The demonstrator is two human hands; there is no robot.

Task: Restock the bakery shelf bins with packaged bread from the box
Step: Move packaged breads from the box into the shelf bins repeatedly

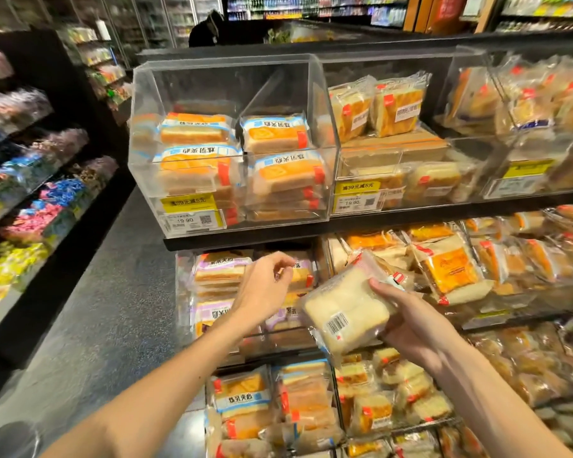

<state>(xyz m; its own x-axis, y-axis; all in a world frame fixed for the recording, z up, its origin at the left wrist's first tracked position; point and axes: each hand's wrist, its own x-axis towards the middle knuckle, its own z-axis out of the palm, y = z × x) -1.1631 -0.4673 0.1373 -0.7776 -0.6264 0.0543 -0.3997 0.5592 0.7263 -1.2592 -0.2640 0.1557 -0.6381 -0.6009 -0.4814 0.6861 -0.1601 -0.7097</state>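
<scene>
Holding a clear-wrapped pale bread pack barcode-up, my right hand grips its right edge in front of the middle shelf bins. My left hand hovers beside it with fingers loosely curled and nothing in them, over the purple-labelled packs. Below, lower bins sit crammed. Above, the clear acrylic bin has headroom over its orange packs. The grey aisle floor lies open leftward.
</scene>
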